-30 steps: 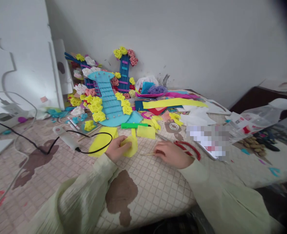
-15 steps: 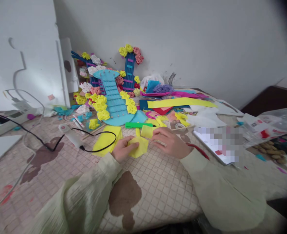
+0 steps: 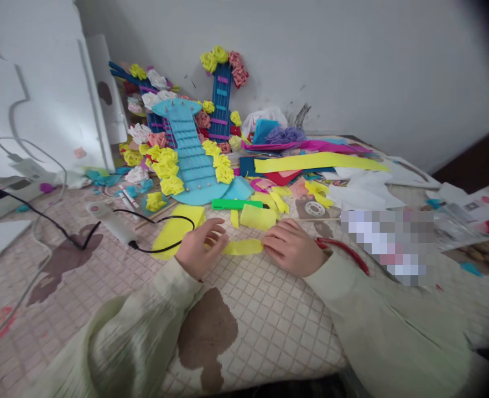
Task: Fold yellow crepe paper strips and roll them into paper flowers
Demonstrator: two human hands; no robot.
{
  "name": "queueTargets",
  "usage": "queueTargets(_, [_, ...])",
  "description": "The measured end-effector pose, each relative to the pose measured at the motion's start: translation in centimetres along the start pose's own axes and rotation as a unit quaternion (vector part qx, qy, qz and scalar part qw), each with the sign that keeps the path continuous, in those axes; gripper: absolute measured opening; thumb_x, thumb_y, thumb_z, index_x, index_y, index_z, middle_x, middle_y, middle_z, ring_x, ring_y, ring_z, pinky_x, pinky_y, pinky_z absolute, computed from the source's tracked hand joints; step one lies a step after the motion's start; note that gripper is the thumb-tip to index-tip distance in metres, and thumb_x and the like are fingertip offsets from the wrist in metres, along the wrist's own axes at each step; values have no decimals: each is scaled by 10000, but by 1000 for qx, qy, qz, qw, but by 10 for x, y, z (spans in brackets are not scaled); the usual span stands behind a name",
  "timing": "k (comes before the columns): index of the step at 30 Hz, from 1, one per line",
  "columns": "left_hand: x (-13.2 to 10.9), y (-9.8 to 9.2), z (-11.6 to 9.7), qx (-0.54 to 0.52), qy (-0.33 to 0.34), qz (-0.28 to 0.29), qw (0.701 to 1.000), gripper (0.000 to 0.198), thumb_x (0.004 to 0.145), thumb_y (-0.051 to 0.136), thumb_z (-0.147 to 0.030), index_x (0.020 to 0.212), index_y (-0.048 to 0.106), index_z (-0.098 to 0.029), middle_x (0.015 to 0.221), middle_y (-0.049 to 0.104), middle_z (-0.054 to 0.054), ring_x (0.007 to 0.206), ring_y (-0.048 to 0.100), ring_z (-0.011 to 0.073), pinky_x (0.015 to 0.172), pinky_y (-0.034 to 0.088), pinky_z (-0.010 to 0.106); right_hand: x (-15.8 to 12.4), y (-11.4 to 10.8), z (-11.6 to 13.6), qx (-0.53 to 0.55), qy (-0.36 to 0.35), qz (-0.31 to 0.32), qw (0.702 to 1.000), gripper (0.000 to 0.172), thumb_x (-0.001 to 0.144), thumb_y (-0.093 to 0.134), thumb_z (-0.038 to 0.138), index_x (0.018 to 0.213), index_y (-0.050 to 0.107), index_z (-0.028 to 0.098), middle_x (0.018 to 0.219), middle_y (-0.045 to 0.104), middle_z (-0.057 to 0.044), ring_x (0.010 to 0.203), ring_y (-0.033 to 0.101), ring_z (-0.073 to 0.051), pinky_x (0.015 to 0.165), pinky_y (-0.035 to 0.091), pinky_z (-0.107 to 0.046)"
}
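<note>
A small yellow paper piece (image 3: 243, 247) lies flat on the quilted table cover between my two hands. My left hand (image 3: 198, 246) rests on its left end with fingers bent and pressed down on it. My right hand (image 3: 291, 246) presses the right end, fingers curled together. A larger yellow sheet (image 3: 175, 229) lies just left of my left hand. Another yellow square (image 3: 258, 216) sits just beyond the piece.
A glue gun (image 3: 110, 222) with black cord (image 3: 53, 224) lies to the left. Red-handled scissors (image 3: 344, 251) sit right of my right hand. Blue paper towers with paper flowers (image 3: 188, 149) and coloured paper strips (image 3: 319, 161) crowd the back. A tablet (image 3: 388, 243) lies at right.
The yellow piece, held up and curled in my left hand before, now lies flattened on the table. My right hand came over from the scissors to its right end.
</note>
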State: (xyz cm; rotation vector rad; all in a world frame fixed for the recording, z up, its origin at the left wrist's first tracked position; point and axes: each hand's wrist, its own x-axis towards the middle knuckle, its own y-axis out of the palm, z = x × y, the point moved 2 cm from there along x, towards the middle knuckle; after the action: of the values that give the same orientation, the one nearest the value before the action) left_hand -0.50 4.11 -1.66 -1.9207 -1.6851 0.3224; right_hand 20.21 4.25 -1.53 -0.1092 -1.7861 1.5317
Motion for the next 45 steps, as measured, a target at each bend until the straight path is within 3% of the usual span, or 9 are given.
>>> queueTargets(5, [-16, 3, -7, 140, 207, 40, 968, 240, 689, 563, -255, 901, 539, -144, 817, 591, 69, 764, 546, 180, 681, 460, 316, -5, 6, -1, -2, -10, 44, 999, 217, 825, 414, 188, 737, 611, 172, 710, 592, -40, 719, 488, -151, 723, 352, -323])
queueTargets(8, [-23, 9, -5, 203, 256, 48, 944, 243, 669, 603, -322, 841, 543, -161, 811, 597, 64, 762, 540, 204, 686, 442, 350, -5, 6, -1, -2, 2, 38, 999, 218, 821, 415, 176, 725, 611, 178, 705, 599, -34, 717, 497, -148, 740, 351, -326])
queueTargets(15, [-21, 10, -4, 249, 255, -2, 934, 66, 749, 513, -206, 795, 546, -173, 788, 610, 45, 731, 538, 172, 665, 434, 307, -1, -2, 0, 28, 43, -15, 999, 188, 794, 440, 147, 728, 611, 186, 679, 611, -23, 677, 507, -137, 721, 377, -318])
queueTargets(20, [-22, 12, -3, 249, 245, 44, 936, 107, 767, 458, -148, 760, 563, -166, 780, 615, 46, 730, 534, 168, 651, 430, 303, -7, -2, 3, 49, 17, 11, 999, 157, 798, 457, 167, 772, 610, 180, 748, 616, -31, 701, 510, -137, 687, 388, -304])
queueTargets(25, [-24, 16, -6, 247, 253, 55, 934, 103, 706, 511, -138, 760, 593, -169, 776, 619, 45, 732, 542, 179, 654, 432, 316, -16, 1, 8, 47, -2, 30, 998, 210, 805, 426, 114, 730, 607, 189, 751, 606, -23, 691, 506, -129, 674, 374, -311])
queueTargets(31, [-26, 17, -9, 246, 263, 70, 930, 113, 734, 514, -213, 730, 624, -184, 728, 617, 38, 708, 542, 176, 645, 419, 317, -20, 0, 14, 45, 11, 24, 999, 161, 805, 452, 150, 843, 603, 191, 831, 599, -34, 751, 509, -128, 752, 368, -328])
queueTargets(34, [-26, 18, -7, 245, 266, 61, 930, 112, 735, 525, -225, 771, 623, -184, 743, 623, 34, 725, 540, 182, 646, 408, 323, -21, 0, 16, 44, 9, 30, 999, 165, 797, 459, 124, 810, 604, 202, 830, 601, -16, 747, 511, -118, 787, 345, -335])
queueTargets(40, [-28, 20, -3, 247, 276, 77, 926, 123, 777, 481, -208, 753, 600, -189, 733, 616, 20, 730, 528, 171, 651, 391, 314, -23, 1, 15, 69, 45, 33, 996, 140, 806, 464, 173, 772, 598, 195, 795, 611, -3, 720, 518, -110, 818, 303, -345])
queueTargets(45, [-28, 21, -4, 246, 234, 91, 936, 109, 764, 480, -182, 737, 586, -176, 740, 599, 28, 738, 514, 175, 661, 391, 321, -24, 3, 16, 84, 93, 53, 991, 125, 792, 479, 189, 760, 599, 207, 814, 608, 4, 749, 527, -114, 819, 276, -352])
